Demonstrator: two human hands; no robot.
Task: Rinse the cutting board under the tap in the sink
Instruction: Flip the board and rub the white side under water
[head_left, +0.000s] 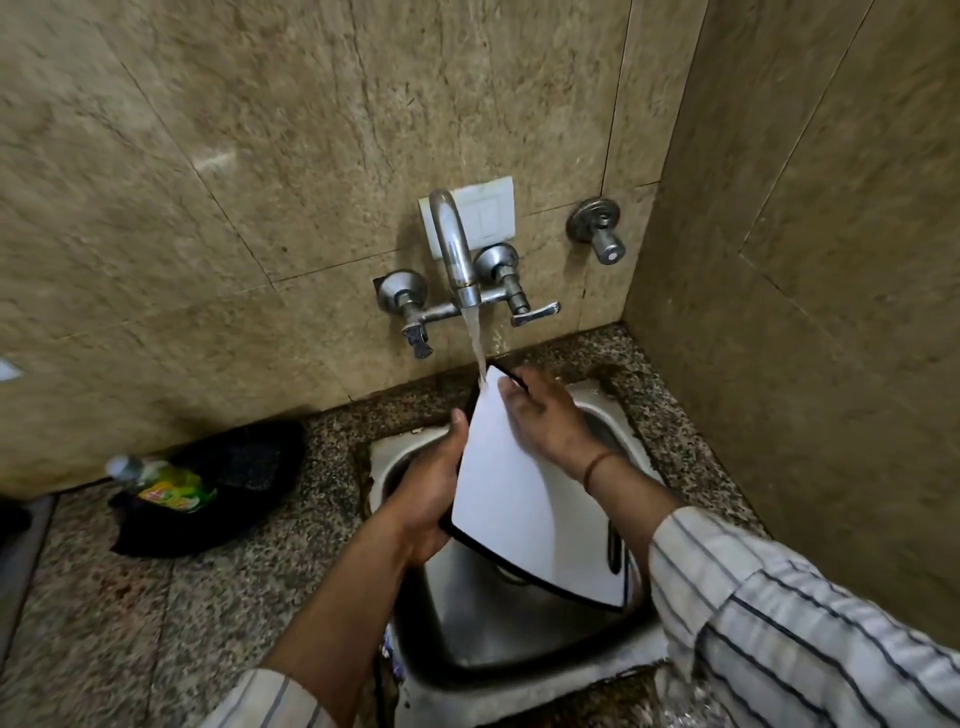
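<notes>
A white cutting board (524, 499) with a black rim is held tilted over the steel sink (498, 639). Water runs from the chrome tap (457, 249) and lands on the board's far top corner. My left hand (428, 488) grips the board's left edge, thumb on top. Near that wet corner, my right hand (545, 415) rests on the board's upper right side, fingers curled over its edge. The board's slotted handle end points toward me at the lower right.
A green dish-soap bottle (166, 486) lies on a black cloth or bag (223, 483) on the speckled granite counter (156, 623) left of the sink. Tiled walls close in behind and to the right, with a spare valve (597, 228) on the back wall.
</notes>
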